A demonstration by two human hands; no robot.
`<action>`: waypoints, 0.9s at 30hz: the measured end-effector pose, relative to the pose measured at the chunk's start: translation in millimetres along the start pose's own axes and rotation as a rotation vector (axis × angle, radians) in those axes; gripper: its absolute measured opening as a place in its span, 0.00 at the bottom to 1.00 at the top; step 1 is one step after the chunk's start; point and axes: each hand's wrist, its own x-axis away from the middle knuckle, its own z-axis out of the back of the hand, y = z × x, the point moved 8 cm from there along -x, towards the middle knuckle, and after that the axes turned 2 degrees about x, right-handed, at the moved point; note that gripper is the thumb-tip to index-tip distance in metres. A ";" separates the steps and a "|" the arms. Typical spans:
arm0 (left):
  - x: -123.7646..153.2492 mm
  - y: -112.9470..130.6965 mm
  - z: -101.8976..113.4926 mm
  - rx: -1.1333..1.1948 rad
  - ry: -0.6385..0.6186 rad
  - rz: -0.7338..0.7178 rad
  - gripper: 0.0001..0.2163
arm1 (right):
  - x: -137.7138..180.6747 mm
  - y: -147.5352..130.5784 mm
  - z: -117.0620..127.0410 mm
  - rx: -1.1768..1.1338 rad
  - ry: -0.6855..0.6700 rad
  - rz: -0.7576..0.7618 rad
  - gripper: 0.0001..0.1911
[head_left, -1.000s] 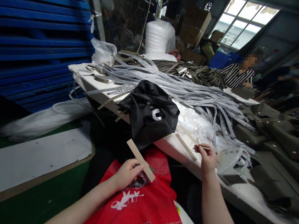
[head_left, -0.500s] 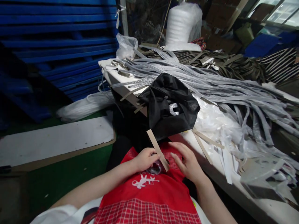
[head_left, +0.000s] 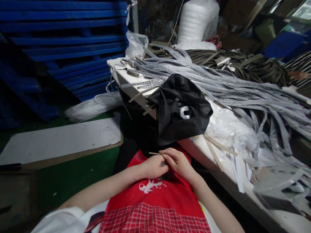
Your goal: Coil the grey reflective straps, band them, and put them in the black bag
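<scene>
My left hand and my right hand meet over my lap, above a red apron. Both pinch a thin tan strip, seen edge-on and lying nearly flat between the fingertips. A small dark piece sits between the two hands, mostly hidden. Just beyond them a black cloth bag lies at the near corner of the white table.
Grey straps and olive straps pile across the table. Loose tan strips lie near its edge. Blue pallets stand at the left, a white board lies on the green floor, a foam roll at the back.
My right hand left the table, came to my lap and joined the left on the strip. The strip turned from upright and slanted to nearly flat. My view swung left and down.
</scene>
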 end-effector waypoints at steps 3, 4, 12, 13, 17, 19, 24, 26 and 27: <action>-2.3 -10.0 3.8 0.064 0.020 0.055 0.11 | 8.9 10.7 25.7 0.128 0.159 -0.052 0.13; -3.1 -16.3 5.1 0.093 0.033 0.088 0.14 | 14.1 9.5 35.7 0.187 0.207 -0.061 0.13; -6.6 -54.9 9.1 0.237 0.154 0.258 0.23 | 39.3 -26.3 18.4 0.747 -0.249 -0.047 0.10; -6.1 -53.5 8.8 0.237 0.157 0.259 0.23 | 37.8 -27.7 13.1 0.815 -0.268 -0.050 0.09; -3.1 -43.4 10.4 0.206 0.160 0.250 0.20 | 28.5 -31.7 2.3 0.942 -0.268 -0.066 0.10; -1.8 -40.1 12.5 0.184 0.161 0.241 0.19 | 27.8 -35.2 3.2 0.952 -0.266 -0.060 0.10; 0.3 -40.5 13.6 0.152 0.162 0.235 0.20 | 30.1 -35.8 5.0 0.956 -0.290 -0.094 0.09; 0.3 -39.9 12.1 0.142 0.159 0.230 0.19 | 25.2 -32.7 -2.8 0.954 -0.307 -0.088 0.11; 0.0 -38.7 11.4 0.139 0.157 0.222 0.19 | 21.6 -30.6 -7.4 0.949 -0.314 -0.083 0.12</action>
